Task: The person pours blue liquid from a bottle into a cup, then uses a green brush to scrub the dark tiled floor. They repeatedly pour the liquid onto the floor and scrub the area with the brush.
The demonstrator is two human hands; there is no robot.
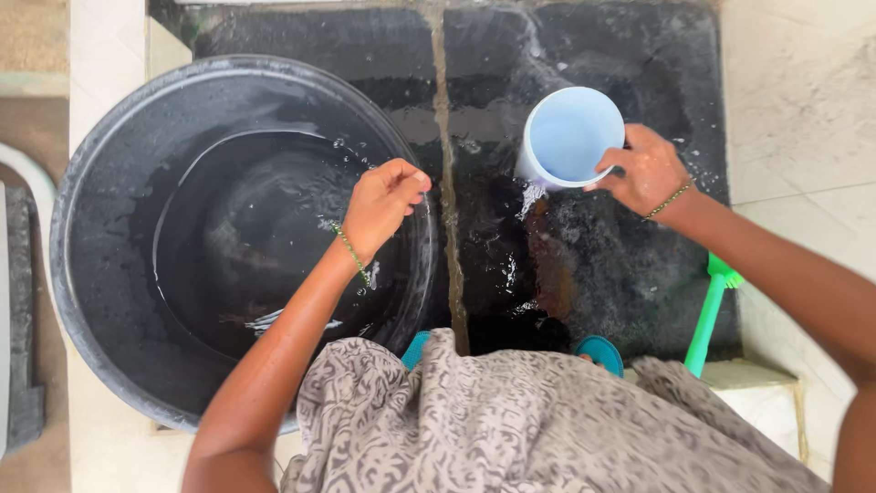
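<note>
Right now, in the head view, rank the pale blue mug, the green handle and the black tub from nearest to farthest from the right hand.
1. Pale blue mug: held in the right hand, on its left side.
2. Green handle: below the hand, at the dark slab's right edge.
3. Black tub: far left, across the slab's seam; the left hand hovers over its water.

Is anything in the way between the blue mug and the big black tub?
Nothing visible. The right hand holds the blue mug over wet dark floor; only bare wet floor lies between it and the black tub.
</note>
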